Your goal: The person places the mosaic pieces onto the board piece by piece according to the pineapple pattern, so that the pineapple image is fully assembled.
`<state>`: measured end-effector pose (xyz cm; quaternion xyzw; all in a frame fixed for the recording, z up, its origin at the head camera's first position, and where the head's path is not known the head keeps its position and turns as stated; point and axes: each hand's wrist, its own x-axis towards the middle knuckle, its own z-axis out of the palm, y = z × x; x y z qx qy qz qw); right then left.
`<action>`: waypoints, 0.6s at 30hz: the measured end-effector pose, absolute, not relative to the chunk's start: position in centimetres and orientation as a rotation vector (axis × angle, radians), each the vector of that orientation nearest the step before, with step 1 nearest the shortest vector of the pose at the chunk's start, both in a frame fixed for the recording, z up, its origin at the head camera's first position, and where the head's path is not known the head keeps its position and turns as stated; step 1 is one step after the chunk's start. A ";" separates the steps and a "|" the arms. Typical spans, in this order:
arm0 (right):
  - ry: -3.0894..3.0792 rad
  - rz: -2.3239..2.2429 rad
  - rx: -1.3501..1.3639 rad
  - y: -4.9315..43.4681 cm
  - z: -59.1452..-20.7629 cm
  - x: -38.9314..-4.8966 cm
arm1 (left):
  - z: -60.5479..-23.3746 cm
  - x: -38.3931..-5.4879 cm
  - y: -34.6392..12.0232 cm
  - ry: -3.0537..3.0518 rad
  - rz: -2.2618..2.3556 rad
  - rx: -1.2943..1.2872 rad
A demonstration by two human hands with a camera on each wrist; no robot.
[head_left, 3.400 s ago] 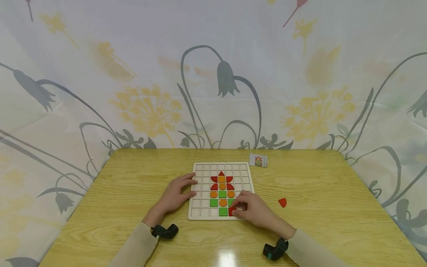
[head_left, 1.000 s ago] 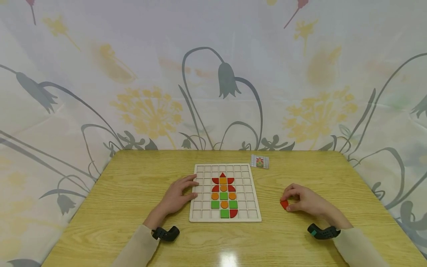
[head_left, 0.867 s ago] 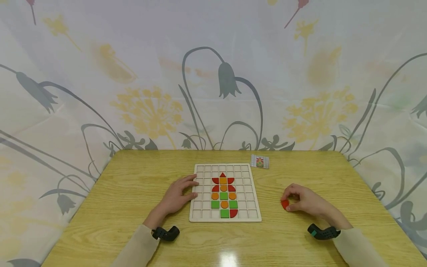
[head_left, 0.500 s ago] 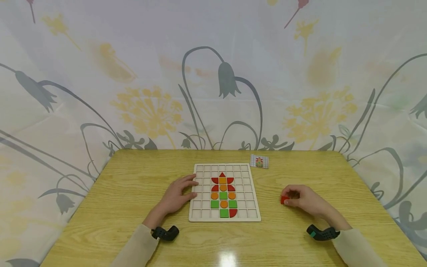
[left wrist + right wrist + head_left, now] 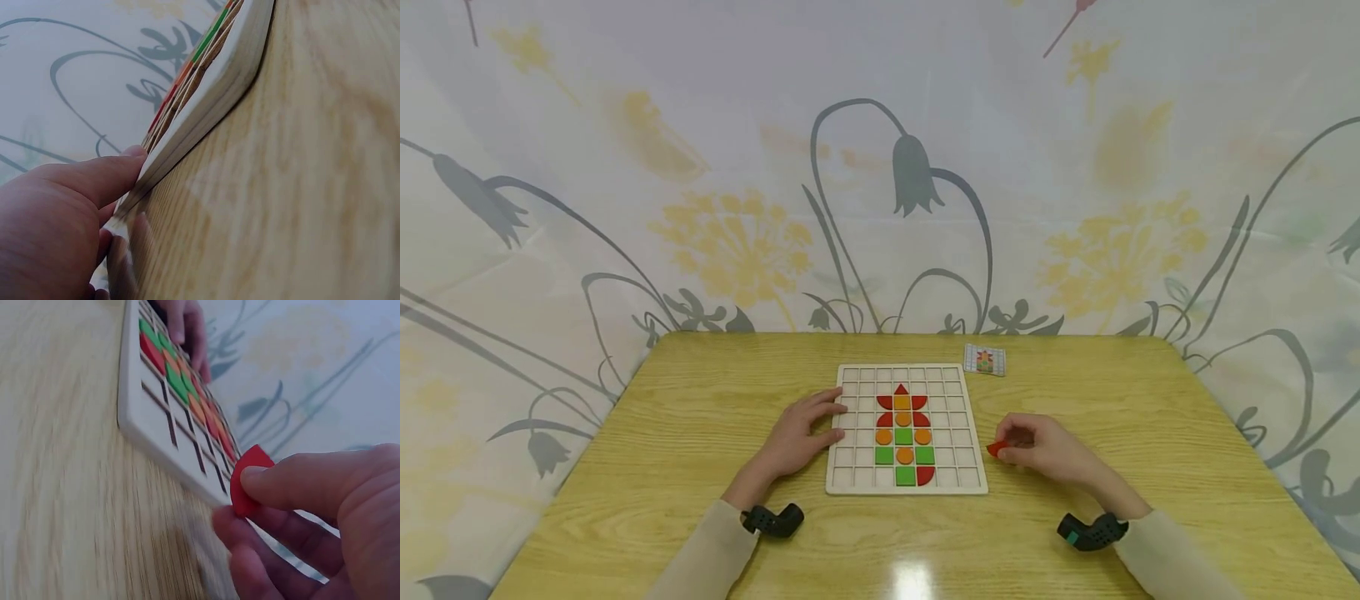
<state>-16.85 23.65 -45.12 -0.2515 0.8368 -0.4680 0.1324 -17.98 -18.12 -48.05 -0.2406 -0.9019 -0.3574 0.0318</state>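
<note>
Between thumb and fingers my right hand (image 5: 1041,446) pinches a red quarter-circle tile (image 5: 245,481), just right of the white grid board (image 5: 955,479). My left hand (image 5: 797,437) rests on the board's left edge with fingers loosely extended; the thumb (image 5: 119,175) touches the rim in the left wrist view. Set in the board's cells is a figure of red, orange and green tiles. A red triangle (image 5: 901,389) tops it, and a red quarter-circle (image 5: 925,476) lies in the bottom row, right of a green square (image 5: 906,476). The bottom-row cell left of that square holds no tile.
A small pattern card (image 5: 985,360) printed with a similar figure lies behind the board's right corner. Beneath everything is a wooden table (image 5: 700,392), with a flower-printed curtain (image 5: 737,167) behind it. Each wrist wears a black camera (image 5: 772,521).
My right hand left a red quarter-circle in the bottom row, moved right and picked the last loose one off the table. It has since come back left towards the board; my left hand stayed put.
</note>
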 end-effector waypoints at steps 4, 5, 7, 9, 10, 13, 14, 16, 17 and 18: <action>2.455 -1.331 -0.827 21.4 -44.9 -16.8 | -47.9 -18.0 -18.1 -2.784 -1.110 -0.735; 2.447 -1.328 -0.850 20.9 -44.8 -16.8 | -47.9 -18.0 -18.1 -2.786 -1.109 -0.735; 2.423 -1.320 -0.889 19.7 -44.8 -16.8 | -47.9 -18.0 -18.1 -2.789 -1.107 -0.734; 2.398 -1.316 -0.923 18.5 -44.7 -16.9 | -47.9 -18.0 -18.1 -2.791 -1.101 -0.735; 2.389 -1.314 -0.944 17.9 -44.7 -16.9 | -47.9 -18.0 -18.1 -2.792 -1.099 -0.734; 2.365 -1.330 -0.983 16.2 -44.9 -16.9 | -47.9 -17.9 -18.1 -2.794 -1.104 -0.733; 2.364 -1.335 -0.997 15.6 -45.0 -17.0 | -47.9 -17.9 -18.1 -2.795 -1.105 -0.734; 2.372 -1.338 -1.032 14.5 -45.2 -17.0 | -47.9 -17.9 -18.1 -2.794 -1.107 -0.737; 2.378 -1.338 -1.049 14.0 -45.3 -17.0 | -47.9 -17.9 -18.1 -2.792 -1.107 -0.740; 2.387 -1.336 -1.065 13.5 -45.4 -17.0 | -47.8 -17.9 -18.2 -2.790 -1.107 -0.744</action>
